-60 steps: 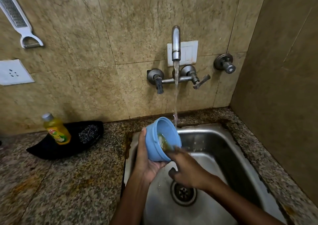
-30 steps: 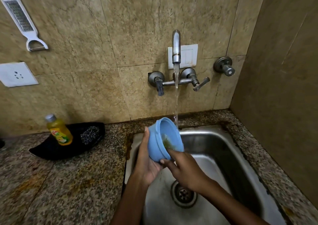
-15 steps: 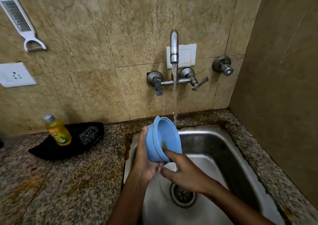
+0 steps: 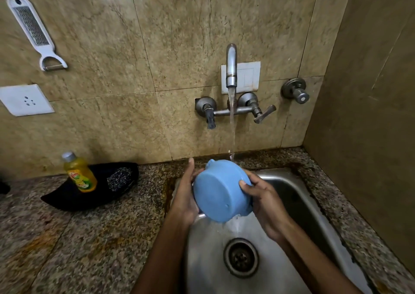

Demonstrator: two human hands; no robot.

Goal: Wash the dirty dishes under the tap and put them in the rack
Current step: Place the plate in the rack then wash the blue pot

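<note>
A blue plastic bowl (image 4: pixel 221 190) is held over the steel sink (image 4: pixel 298 195), turned so its base faces me and its mouth points away and down. Water spills out of its lower edge into the sink. My left hand (image 4: pixel 186 195) cups the bowl's left side with the thumb up along the rim. My right hand (image 4: pixel 261 200) grips its right side, fingers curled over the edge. The tap (image 4: pixel 231 69) on the wall runs, and its stream lands at the bowl's far rim. The bowl's inside is hidden. No rack is in view.
A yellow dish soap bottle (image 4: pixel 78 172) and a steel scrubber (image 4: pixel 119 179) rest on a black holder (image 4: pixel 67 199) on the granite counter (image 4: pixel 78 237) to the left. A white grater (image 4: pixel 33 31) and a socket (image 4: pixel 24 100) are on the tiled wall. The drain (image 4: pixel 241 257) lies below my hands.
The bowl has been turned over from mouth-facing-me to base-facing-me, and water now pours out. My right hand moved from rubbing inside the bowl to gripping its right side.
</note>
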